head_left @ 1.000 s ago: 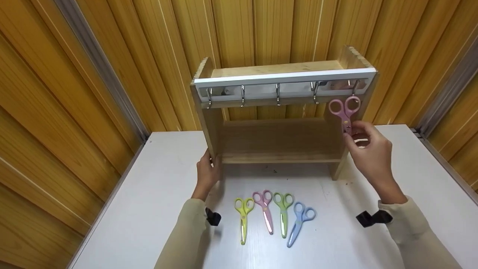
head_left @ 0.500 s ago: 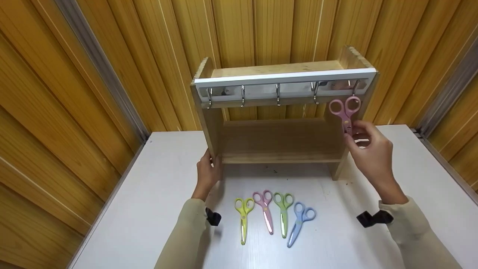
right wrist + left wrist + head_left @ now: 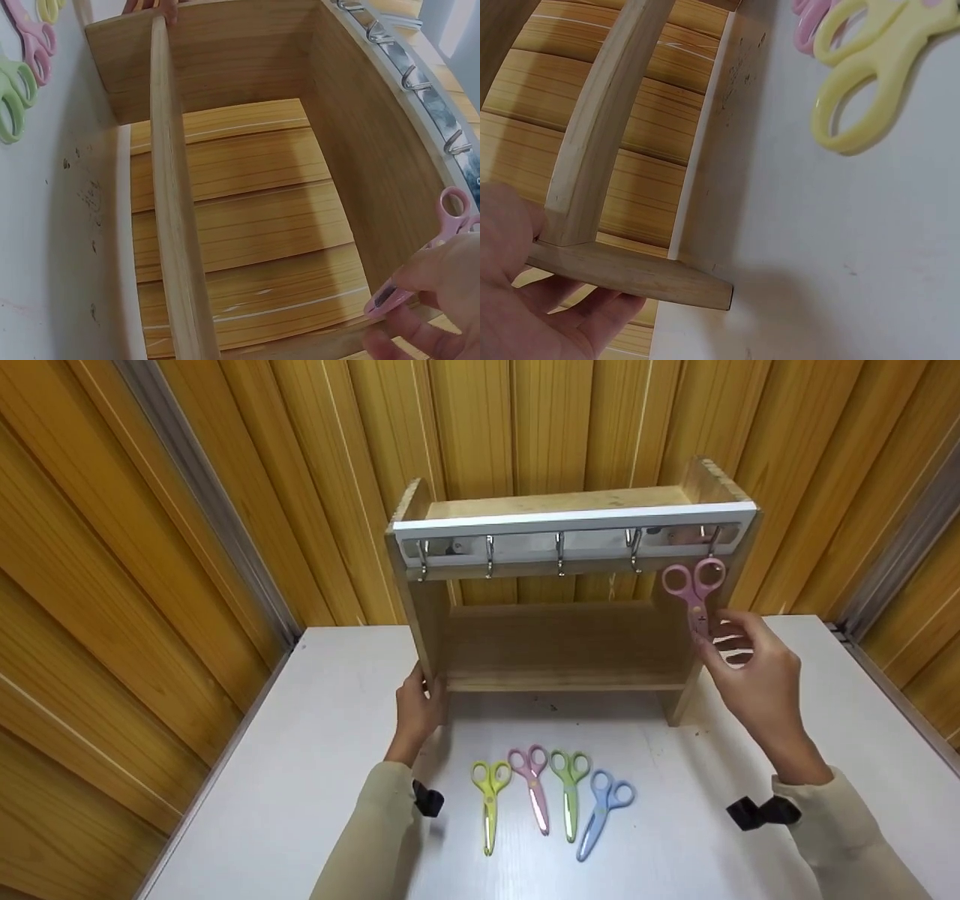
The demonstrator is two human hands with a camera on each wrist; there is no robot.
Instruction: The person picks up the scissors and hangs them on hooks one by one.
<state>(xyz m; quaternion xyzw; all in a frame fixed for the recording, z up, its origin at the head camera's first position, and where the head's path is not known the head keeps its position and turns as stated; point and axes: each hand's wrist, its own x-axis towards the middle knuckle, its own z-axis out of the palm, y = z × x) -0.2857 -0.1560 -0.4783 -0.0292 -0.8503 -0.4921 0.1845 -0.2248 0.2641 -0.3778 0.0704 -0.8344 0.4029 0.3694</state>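
Observation:
My right hand [image 3: 761,667] pinches pink scissors [image 3: 696,592] near the blade end, between thumb and fingers. Their handle loops point up, and the right loop is at the rightmost hook [image 3: 712,540] of the rack; whether the hook bears them I cannot tell. In the right wrist view the thumb covers part of the scissors [image 3: 450,214]. My left hand [image 3: 416,709] grips the lower left side panel of the wooden shelf [image 3: 562,649]. The left wrist view shows the fingers [image 3: 604,319] curled under that panel [image 3: 637,274].
On the white table [image 3: 337,795], in front of the shelf, lie yellow scissors [image 3: 490,799], another pink pair [image 3: 535,787], green scissors [image 3: 571,791] and blue scissors [image 3: 600,814]. A metal rack [image 3: 525,544] with several hooks runs along the shelf's upper front. Wood-look walls [image 3: 225,510] stand behind.
My right hand has shifted slightly right and down, its fingers a little more spread, while the pink scissors stay by the rightmost hook. The left hand keeps its grip on the shelf.

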